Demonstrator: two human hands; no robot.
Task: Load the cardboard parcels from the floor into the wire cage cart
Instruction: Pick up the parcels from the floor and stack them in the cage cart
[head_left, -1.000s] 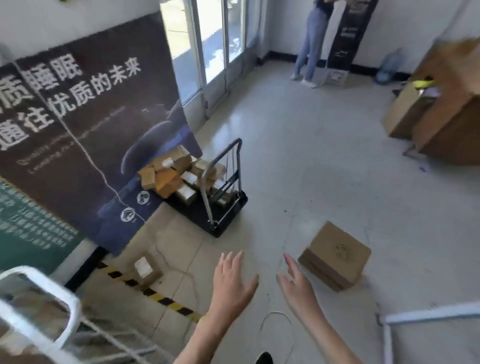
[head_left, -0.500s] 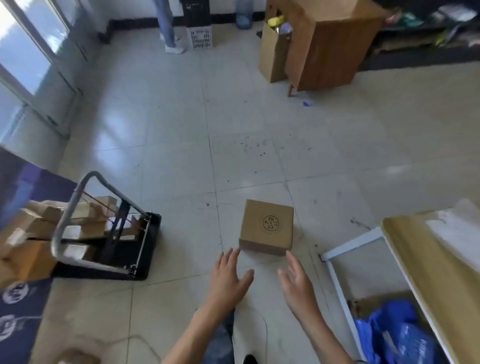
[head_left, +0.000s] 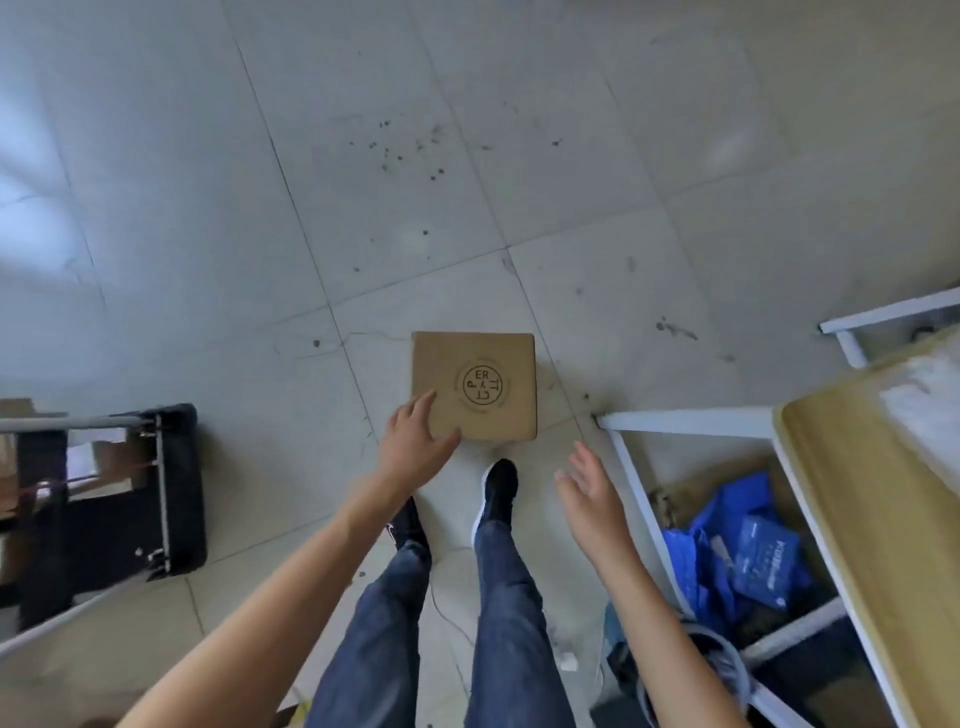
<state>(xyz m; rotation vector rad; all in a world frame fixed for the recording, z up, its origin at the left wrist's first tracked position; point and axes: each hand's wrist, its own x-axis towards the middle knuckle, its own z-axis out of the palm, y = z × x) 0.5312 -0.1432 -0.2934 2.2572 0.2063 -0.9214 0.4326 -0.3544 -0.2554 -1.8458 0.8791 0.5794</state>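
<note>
**Square parcel on tiled floor, one hand at its corner**

Head view. Cardboard parcel (head_left: 474, 385): square, plain brown, flat on the pale floor tiles (head_left: 363, 182), centre frame; round black stamp on top. Left hand (head_left: 414, 448): fingers spread over the parcel's 7 o'clock corner, not closed round it. Right hand (head_left: 592, 492): at the parcel's 4 o'clock, palm loose, empty, apart from it. Wire cage cart (head_left: 111, 499): at 9 o'clock, black base, parcels aboard.

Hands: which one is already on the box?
The left hand, fingers over the cardboard box's near-left corner. The right hand hangs open beside it, apart.
</note>
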